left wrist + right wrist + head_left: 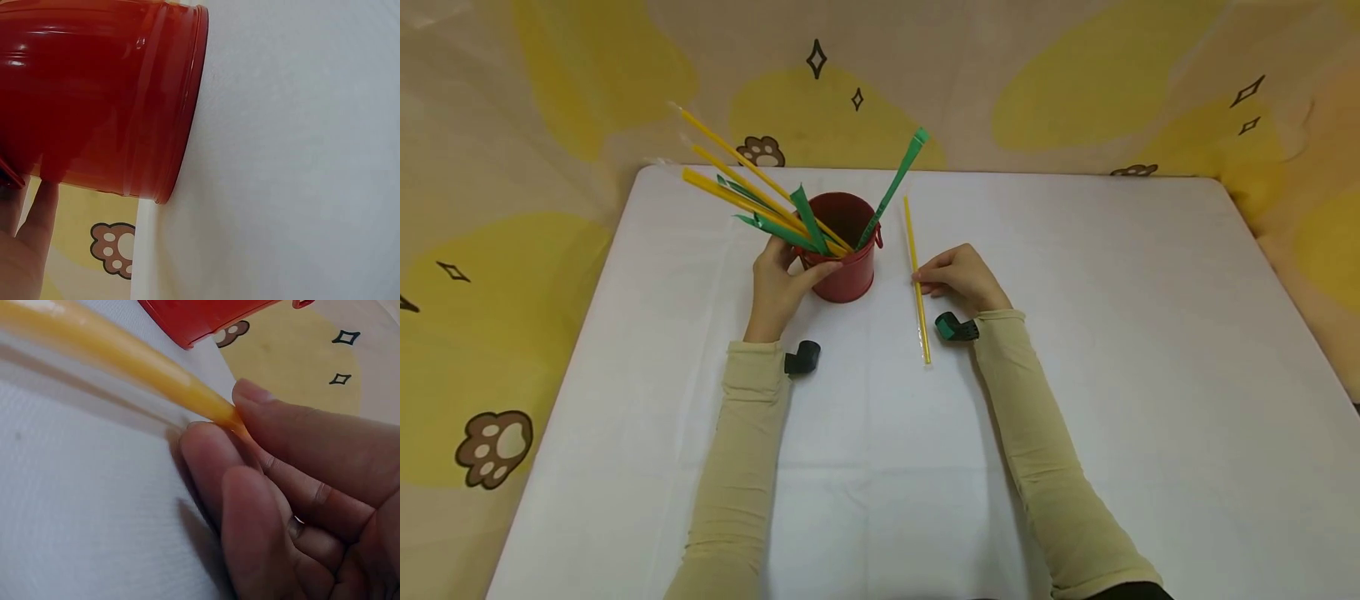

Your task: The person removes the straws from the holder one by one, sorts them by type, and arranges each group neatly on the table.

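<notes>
A small red bucket (844, 279) stands upright on the table, and my left hand (777, 287) grips its left side, thumb along the front near the rim. Several yellow straws (730, 194) in clear wrappers and several green-wrapped straws (895, 185) lean out of it, most of them to the left. Right of the bucket, my right hand (961, 277) pinches a single yellow straw (922, 325) between thumb and fingertips near its middle. In the right wrist view that yellow straw (144, 365) runs from the fingertips just over the white cloth. The left wrist view shows the bucket's side (81, 94) close up.
A white cloth covers the table (1150, 375). Behind it and at the left hangs a yellow and beige cloth (587, 75) with paw prints and stars. A small black camera sits on each wrist, the left one (803, 358) beside the sleeve.
</notes>
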Motion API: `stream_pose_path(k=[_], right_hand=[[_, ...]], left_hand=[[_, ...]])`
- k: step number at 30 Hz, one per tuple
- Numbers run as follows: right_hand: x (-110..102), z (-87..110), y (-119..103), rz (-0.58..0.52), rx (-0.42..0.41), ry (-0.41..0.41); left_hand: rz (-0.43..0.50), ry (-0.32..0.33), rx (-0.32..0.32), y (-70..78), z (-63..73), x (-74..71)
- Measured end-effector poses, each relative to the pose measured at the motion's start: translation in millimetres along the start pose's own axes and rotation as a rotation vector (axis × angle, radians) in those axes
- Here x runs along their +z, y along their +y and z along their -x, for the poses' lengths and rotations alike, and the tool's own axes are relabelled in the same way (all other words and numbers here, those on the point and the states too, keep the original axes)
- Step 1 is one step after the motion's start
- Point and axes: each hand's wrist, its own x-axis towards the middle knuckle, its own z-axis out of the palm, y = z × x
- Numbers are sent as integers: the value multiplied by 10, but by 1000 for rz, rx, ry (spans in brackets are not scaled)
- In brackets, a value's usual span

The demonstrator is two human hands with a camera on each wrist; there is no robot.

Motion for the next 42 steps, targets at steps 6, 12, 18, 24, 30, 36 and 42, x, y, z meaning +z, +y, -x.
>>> stream_pose_path(k=[6, 12, 18, 24, 30, 36, 42], right_hand=[[-7, -3, 3, 5, -3, 0], [-16, 17, -11, 15, 6, -5], [-14, 15, -27, 35, 15, 8], [-3, 12, -33, 27, 35, 27], [-1, 21, -46, 67, 45, 33], [2, 24, -45, 94, 40, 23], [0, 18, -39, 92, 35, 13]], left_hand=[[-10, 1, -13, 6, -4, 0], [-5, 8, 7, 9, -7, 11], [-11, 10, 10, 14, -8, 10], [-12, 9, 10, 17, -6, 7], [-14, 5, 10, 15, -5, 4], [-20, 6, 2, 17, -3, 4], [-18, 5, -23, 27, -5, 5]])
